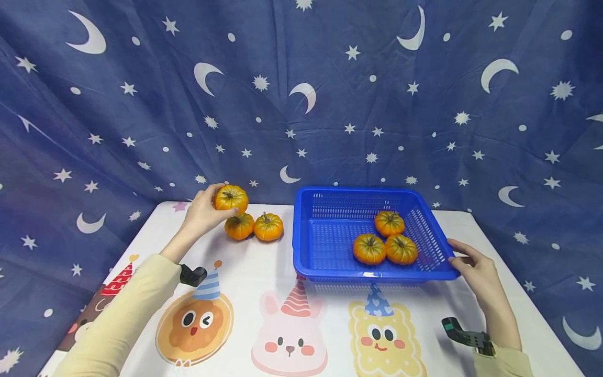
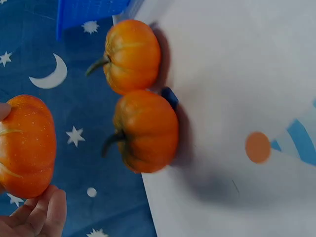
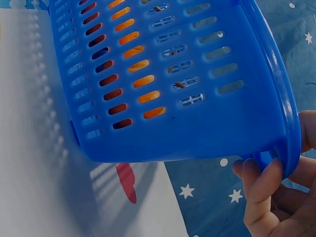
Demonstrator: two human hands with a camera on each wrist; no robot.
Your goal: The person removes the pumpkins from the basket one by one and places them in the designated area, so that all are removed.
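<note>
My left hand grips a small orange pumpkin above the back left of the table; in the left wrist view the held pumpkin shows at the left edge. Just below it, two more pumpkins sit side by side, a left one and a right one. A blue plastic basket stands to the right, with three pumpkins inside, among them a back one. My right hand pinches the basket's right rim; the right wrist view shows its fingers curled at the rim's corner.
A white tablecloth printed with cartoon figures covers the table. Behind it hangs a dark blue curtain with moons and stars. Each wrist wears a black camera mount, such as the left one.
</note>
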